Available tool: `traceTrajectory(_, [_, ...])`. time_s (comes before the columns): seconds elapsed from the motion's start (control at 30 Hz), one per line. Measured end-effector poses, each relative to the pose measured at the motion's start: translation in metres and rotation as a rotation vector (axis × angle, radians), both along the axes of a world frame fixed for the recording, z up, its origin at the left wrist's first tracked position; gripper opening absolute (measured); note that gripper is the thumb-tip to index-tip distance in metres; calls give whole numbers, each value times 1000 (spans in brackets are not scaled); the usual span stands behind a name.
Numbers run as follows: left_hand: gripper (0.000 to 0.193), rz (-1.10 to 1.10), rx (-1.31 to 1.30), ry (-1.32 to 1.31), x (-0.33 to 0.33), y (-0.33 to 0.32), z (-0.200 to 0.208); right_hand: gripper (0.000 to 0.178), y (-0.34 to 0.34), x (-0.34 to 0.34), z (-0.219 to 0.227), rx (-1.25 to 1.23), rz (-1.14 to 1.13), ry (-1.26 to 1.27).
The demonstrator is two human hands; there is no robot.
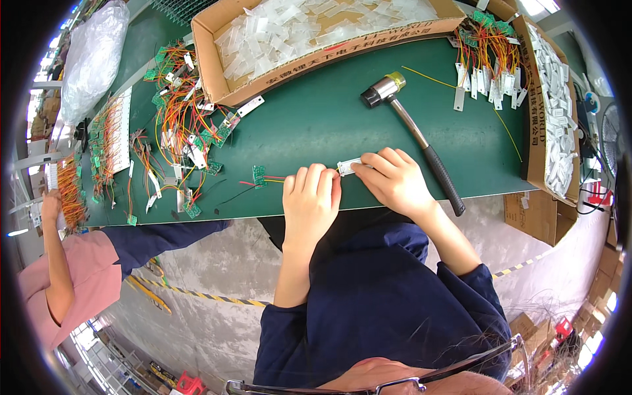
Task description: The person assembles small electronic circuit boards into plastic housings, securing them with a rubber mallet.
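While both hands (309, 201) (398, 185) pinch a wired white part (348, 167), separate cartons (316, 65) hold clear slips (271, 38) and white pieces (558, 125).

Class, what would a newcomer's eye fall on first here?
Probably the hammer, lying right of centre on the green table and reaching past its near edge. Next, perhaps, the open cardboard box of clear plastic pieces along the far side. Then the left hand and right hand, near centre, at a small white piece.

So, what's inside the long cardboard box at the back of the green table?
Inside the cardboard box is a loose heap of flat, translucent pieces, with bare cardboard showing at the near left corner. Anything beneath the heap is covered.
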State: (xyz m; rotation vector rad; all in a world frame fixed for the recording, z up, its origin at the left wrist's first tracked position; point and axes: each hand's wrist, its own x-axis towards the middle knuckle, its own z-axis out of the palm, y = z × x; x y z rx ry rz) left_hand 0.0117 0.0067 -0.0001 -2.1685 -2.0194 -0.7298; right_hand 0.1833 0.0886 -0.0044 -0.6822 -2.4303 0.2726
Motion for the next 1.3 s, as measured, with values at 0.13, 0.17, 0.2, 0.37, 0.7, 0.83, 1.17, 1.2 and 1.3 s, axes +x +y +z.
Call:
traceTrajectory(0.13, [17, 2, -10, -86, 2, 0, -3, 22, -2, -2, -1, -4, -30, -4])
traceTrajectory(0.17, [17, -1, 3, -111, 3, 0, -4, 22, -3, -2, -2, -2, -41, 1])
traceTrajectory(0.2, [16, -4, 17, -136, 4, 0, -5, 22, -3, -2, -2, -6, -41, 1])
traceTrajectory(0.37, [16, 16, 42, -161, 8, -3, -9, 23, -3, -3, -2, -8, -48, 4])
traceTrajectory(0.7, [18, 33, 138, -57, 14, -9, -19, 24, -4, -3, -2, -36, -39, 16])
traceTrajectory(0.83, [18, 9, 121, 24, 13, -13, -14, 22, -3, -3, -1, -38, -36, 22])
traceTrajectory(1.17, [14, 102, 95, -130, 21, -10, -11, 20, -3, -3, -2, -49, -30, 26])
traceTrajectory(1.2, [13, 119, 88, -173, 22, -10, -11, 20, -3, -3, -2, -49, -30, 26])
traceTrajectory(1.3, [11, 158, 91, -287, 23, -7, -12, 20, -3, -3, -2, -40, -33, 24])
